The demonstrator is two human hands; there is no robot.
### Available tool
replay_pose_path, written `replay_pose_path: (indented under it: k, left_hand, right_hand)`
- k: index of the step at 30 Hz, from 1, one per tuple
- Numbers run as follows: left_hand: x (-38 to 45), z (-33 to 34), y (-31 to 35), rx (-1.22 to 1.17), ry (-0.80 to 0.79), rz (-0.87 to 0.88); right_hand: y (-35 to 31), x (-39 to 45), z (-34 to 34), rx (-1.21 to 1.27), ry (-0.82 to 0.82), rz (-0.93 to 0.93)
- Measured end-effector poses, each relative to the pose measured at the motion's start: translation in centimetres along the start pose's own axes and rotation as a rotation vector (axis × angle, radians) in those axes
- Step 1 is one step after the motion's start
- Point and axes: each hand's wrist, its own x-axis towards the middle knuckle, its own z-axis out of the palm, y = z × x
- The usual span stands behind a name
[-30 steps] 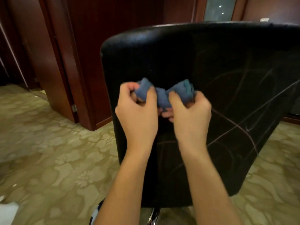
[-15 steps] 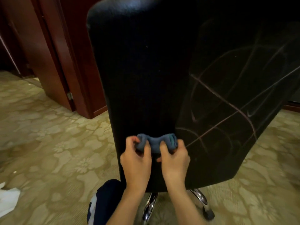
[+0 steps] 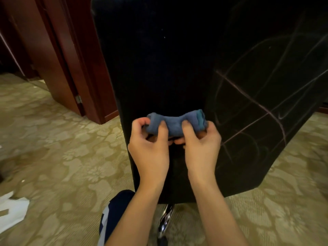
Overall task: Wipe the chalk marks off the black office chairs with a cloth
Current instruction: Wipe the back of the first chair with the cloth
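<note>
both grips pinch the cloth (image 3: 175, 124) at 6 o'clock on the chair back (image 3: 159, 68): left hand (image 3: 149, 150), right hand (image 3: 200, 148). bunched so tightly, it may only smear the chalk marks (image 3: 257, 107) at 3 o'clock. paper scrap (image 3: 12, 210) at 8 o'clock; chrome base (image 3: 166, 219) below.

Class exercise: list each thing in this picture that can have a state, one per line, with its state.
blue cloth: rolled up, gripped at both ends.
left hand: grips the cloth.
right hand: grips the cloth.
black chair back: upright; left part looks clean.
chalk marks: still on the right part.
white paper: lying on the carpet.
</note>
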Motion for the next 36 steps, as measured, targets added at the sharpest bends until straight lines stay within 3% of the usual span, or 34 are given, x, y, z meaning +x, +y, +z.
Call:
replay_pose_path:
  k: [6, 17, 28, 36]
  left_hand:
    - [-1.9, -1.7, -4.6, 0.205, -0.023, 0.076]
    - [-8.0, -4.8, -12.6, 0.36, -0.028, -0.196]
    - [-9.8, -6.1, -15.7, 0.4, -0.025, -0.327]
    - [-10.8, -6.5, -18.5, 0.436, 0.048, -0.606]
  right_hand:
    - [4.7, -1.8, -0.4, -0.078, 0.028, 0.075]
    - [15.7, -5.8, -2.0, -0.137, 0.105, 0.319]
    - [19.5, -7.5, -2.8, -0.178, 0.07, 0.424]
    - [22.8, -8.2, -3.1, -0.238, 0.095, 0.533]
